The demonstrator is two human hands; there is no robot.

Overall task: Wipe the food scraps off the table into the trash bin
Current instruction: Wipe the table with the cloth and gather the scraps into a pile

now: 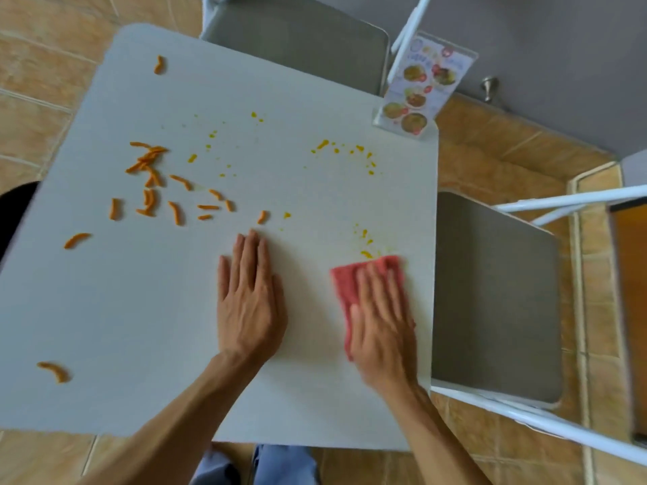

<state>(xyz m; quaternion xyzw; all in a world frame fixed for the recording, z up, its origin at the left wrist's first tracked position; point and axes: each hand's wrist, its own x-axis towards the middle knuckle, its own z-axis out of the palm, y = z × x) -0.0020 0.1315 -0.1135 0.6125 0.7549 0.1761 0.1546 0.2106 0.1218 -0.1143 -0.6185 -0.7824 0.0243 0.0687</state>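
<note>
Orange snack sticks [154, 190] lie scattered over the left half of the white table [140, 327]. Small yellow crumbs [350, 152] dot the middle and right part, some [366, 245] just beyond the cloth. My right hand [381, 316] presses flat on a pink cloth [345, 285] near the table's right edge. Flat on the table, fingers together, lies my left hand [250, 299] with nothing in it. A dark rounded shape [14, 211] shows at the table's left edge; I cannot tell if it is the trash bin.
A menu stand [420, 89] stands at the table's far right corner. One grey folding chair [304, 43] is behind the table, another [490, 299] at its right side. Tan floor tiles surround the table.
</note>
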